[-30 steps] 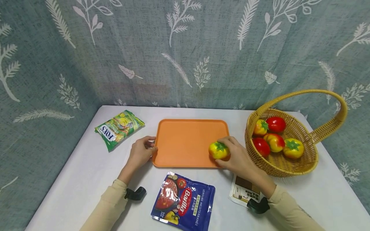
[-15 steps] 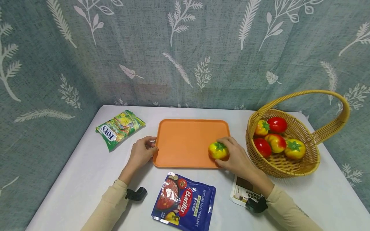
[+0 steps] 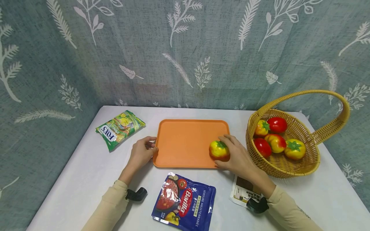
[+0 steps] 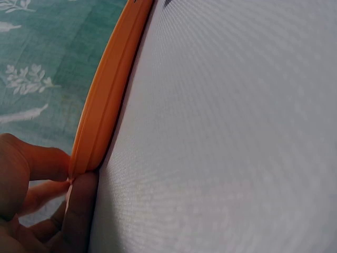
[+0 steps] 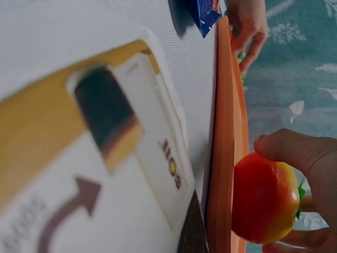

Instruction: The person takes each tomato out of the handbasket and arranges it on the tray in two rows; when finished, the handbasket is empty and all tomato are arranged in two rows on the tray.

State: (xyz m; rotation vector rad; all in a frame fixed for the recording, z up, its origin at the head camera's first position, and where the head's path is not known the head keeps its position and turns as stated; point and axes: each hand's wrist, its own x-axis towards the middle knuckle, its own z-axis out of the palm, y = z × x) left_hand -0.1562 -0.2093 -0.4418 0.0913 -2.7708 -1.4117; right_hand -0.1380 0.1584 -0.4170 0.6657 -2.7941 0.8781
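Resting on the flat orange plastic tray [image 3: 188,141], one yellow-red tomato [image 3: 219,150] sits in the right hand [image 3: 238,157]'s curled grip; the left hand [image 3: 141,153] pinches the tray's edge; four more tomatoes [image 3: 276,138] wait in the woven wicker basket [image 3: 292,166].

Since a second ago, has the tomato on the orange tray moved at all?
Hardly. The tomato sits at the same spot near the right end of the tray, held by the right hand. It only seems to have turned slightly, showing more red.

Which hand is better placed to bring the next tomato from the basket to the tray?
Probably the right hand. It holds a tomato on the tray, next to the basket. The left hand grips the tray's far edge, away from the basket.
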